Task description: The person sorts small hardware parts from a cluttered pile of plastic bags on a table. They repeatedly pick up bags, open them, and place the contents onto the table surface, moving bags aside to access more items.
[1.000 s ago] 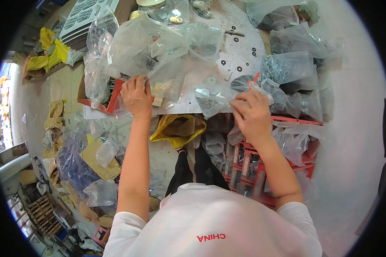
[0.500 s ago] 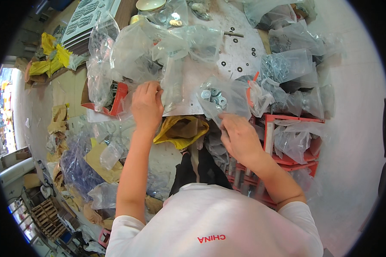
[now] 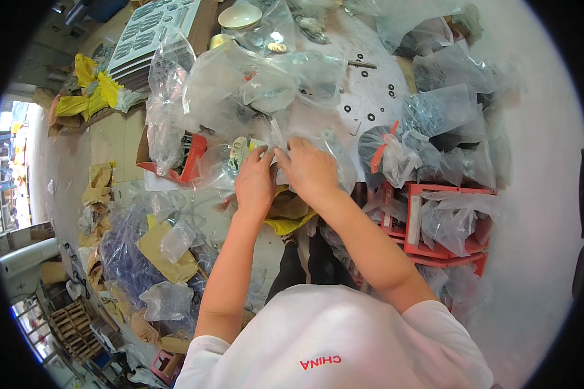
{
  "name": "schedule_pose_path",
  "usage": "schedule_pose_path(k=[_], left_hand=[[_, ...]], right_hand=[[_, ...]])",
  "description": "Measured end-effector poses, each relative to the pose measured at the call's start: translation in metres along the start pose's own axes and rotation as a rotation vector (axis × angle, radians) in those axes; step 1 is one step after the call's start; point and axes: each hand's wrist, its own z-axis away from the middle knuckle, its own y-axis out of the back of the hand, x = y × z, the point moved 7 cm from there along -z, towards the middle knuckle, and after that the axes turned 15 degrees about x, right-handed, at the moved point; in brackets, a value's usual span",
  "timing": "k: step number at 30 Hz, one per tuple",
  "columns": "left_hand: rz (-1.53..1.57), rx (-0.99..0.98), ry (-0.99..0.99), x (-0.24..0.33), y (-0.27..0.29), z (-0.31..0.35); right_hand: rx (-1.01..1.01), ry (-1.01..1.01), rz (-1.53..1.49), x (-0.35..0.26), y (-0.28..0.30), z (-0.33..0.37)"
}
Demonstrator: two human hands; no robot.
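My left hand point(image 3: 254, 185) and my right hand point(image 3: 310, 172) are close together over the table's near edge. Both have curled fingers, pinching a thin clear plastic bag point(image 3: 278, 132) that sticks up between them. The exact grip is partly hidden by the fingers. Beyond and beside my right hand spreads another clear bag point(image 3: 345, 155); no washers show in it from here. Left of my left hand lies clear plastic with a small green and yellow printed piece point(image 3: 238, 154). Below the hands hangs an open yellow sack point(image 3: 285, 211).
Large clear bags point(image 3: 217, 81) cover the table's left part. Black washers point(image 3: 370, 117) and a metal rod point(image 3: 362, 64) lie farther back. Bags of screws point(image 3: 428, 113) crowd the right, above red bins point(image 3: 412, 220). A red box point(image 3: 193, 159) stands left. Wrapping litters the floor.
My right hand has left the bag of washers and come left beside my left hand. My left hand has moved down and slightly right. The washers no longer show. The whole view has shifted slightly.
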Motion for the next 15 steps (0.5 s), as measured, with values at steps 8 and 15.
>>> schedule_pose_path(k=[8, 15], left_hand=[[0.177, 0.021, 0.176, -0.05, 0.001, -0.023], [-0.33, 0.165, -0.089, -0.071, 0.017, -0.046]], right_hand=[[-0.261, 0.134, 0.05, 0.09, 0.006, 0.028], [0.147, 0.018, 0.095, 0.164, 0.02, -0.011]])
